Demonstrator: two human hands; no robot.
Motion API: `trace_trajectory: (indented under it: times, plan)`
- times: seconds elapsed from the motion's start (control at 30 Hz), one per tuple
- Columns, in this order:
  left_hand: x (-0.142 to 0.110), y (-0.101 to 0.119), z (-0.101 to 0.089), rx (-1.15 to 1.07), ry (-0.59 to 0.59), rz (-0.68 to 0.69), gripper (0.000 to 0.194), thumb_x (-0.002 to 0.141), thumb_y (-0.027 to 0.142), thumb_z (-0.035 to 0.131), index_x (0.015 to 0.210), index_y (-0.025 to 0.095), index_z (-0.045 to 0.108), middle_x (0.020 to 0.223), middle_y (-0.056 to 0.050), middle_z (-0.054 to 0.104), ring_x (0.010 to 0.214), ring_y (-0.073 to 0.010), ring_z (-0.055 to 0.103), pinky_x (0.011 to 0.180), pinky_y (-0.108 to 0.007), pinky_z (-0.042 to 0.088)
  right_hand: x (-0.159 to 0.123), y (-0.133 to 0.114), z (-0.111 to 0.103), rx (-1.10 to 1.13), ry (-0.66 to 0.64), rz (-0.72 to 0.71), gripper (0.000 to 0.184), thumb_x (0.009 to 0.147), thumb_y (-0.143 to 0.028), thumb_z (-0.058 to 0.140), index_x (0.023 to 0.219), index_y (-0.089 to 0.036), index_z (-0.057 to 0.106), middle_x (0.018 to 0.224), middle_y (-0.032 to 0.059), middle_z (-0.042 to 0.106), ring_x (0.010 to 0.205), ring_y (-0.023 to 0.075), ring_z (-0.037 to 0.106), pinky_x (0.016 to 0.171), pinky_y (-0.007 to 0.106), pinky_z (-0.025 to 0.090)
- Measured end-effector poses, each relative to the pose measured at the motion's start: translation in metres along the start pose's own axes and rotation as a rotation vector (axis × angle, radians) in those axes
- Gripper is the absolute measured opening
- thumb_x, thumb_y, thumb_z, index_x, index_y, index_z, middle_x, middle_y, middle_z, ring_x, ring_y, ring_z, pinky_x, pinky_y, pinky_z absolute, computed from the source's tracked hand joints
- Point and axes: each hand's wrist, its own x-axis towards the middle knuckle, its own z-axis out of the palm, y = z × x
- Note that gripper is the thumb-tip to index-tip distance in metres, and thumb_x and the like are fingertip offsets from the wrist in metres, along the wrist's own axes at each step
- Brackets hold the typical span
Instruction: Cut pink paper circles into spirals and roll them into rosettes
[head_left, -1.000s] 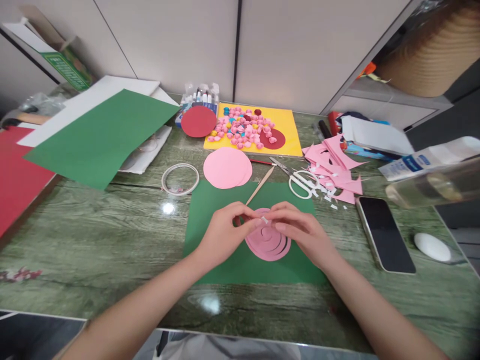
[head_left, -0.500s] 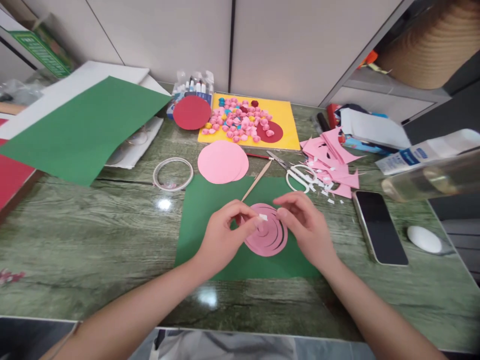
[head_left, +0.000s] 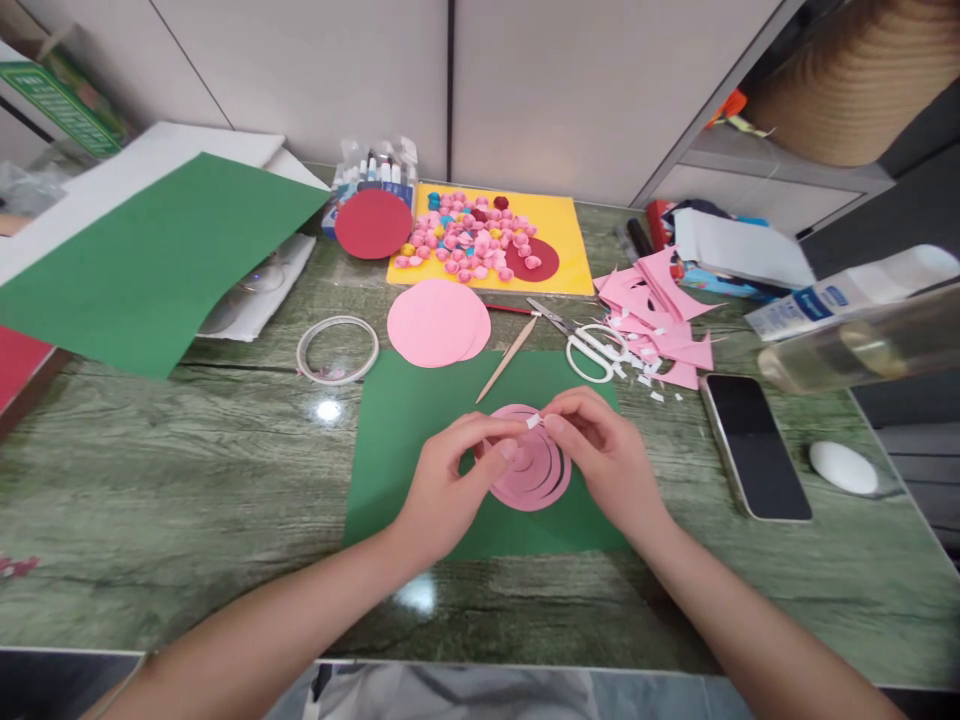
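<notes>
A pink paper circle cut into a spiral (head_left: 529, 480) lies on the green paper sheet (head_left: 390, 450). My left hand (head_left: 454, 475) reaches over its left side, with the index finger stretched out and the thumb apart. On that index fingertip sits a small white piece of tape (head_left: 533, 422). My right hand (head_left: 611, 450) comes in from the right, thumb and index finger pinched at the edge of the white piece. Its other fingers are curled and partly hidden. Beyond the hands lie a pointed wooden stick (head_left: 507, 360) and white-handled scissors (head_left: 589, 345).
Behind are pink paper circles (head_left: 431, 325), a tape roll (head_left: 300, 350) and yellow paper (head_left: 566, 245) with many small paper rolls. Pink scraps (head_left: 675, 345) and a phone (head_left: 757, 450) lie right, near a white mouse (head_left: 844, 468) and a bottle (head_left: 847, 350). Green paper (head_left: 172, 250) lies left.
My right hand has moved left and closed at the white piece. My left thumb has parted from the index finger, leaving the piece on the index fingertip. The view has shifted slightly.
</notes>
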Motion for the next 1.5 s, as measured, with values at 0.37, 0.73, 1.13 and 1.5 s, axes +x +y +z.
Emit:
trace_trajectory:
  times: [0.37, 0.73, 1.13, 1.5]
  plan:
    - [-0.002, 0.005, -0.007, 0.514, -0.117, 0.264, 0.034, 0.080, 0.009, 0.045, 0.110, 0.019, 0.058, 0.096, -0.007, 0.061, 0.087, -0.0158, 0.054, 0.076, -0.031, 0.047, -0.010, 0.001, -0.017, -0.376, 0.338, -0.558, 0.006, 0.077, -0.019, 0.057, 0.078, -0.025, 0.055, 0.076, 0.0025, 0.054, 0.070, 0.0174, 0.053, 0.066, 0.033, 0.042]
    - [-0.009, 0.001, -0.006, 1.333, -0.376, 0.424, 0.029, 0.076, 0.012, 0.043, 0.099, 0.019, 0.058, 0.075, -0.004, 0.053, 0.063, -0.0157, 0.047, 0.057, -0.030, 0.041, 0.006, 0.009, -0.018, -0.066, -0.349, 0.338, 0.017, 0.082, -0.031, 0.051, 0.072, -0.019, 0.059, 0.040, -0.0091, 0.039, 0.028, 0.0046, 0.034, 0.030, 0.019, 0.021]
    - [-0.008, -0.001, -0.004, 1.360, -0.369, 0.455, 0.020, 0.073, 0.012, 0.046, 0.088, 0.019, 0.059, 0.071, -0.004, 0.052, 0.060, -0.0162, 0.044, 0.054, -0.031, 0.035, 0.005, 0.017, -0.004, -0.244, -0.384, 0.206, 0.016, 0.080, -0.021, 0.052, 0.066, -0.021, 0.059, 0.049, -0.0061, 0.054, 0.036, 0.0062, 0.041, 0.038, 0.021, 0.028]
    - [-0.010, -0.001, -0.005, 1.396, -0.394, 0.427, 0.020, 0.078, 0.014, 0.046, 0.093, 0.018, 0.057, 0.074, -0.003, 0.051, 0.063, -0.0153, 0.045, 0.057, -0.030, 0.037, 0.006, 0.013, -0.005, -0.411, -0.427, 0.201, 0.017, 0.082, -0.024, 0.048, 0.073, -0.020, 0.061, 0.053, -0.0058, 0.057, 0.047, 0.0076, 0.046, 0.048, 0.020, 0.033]
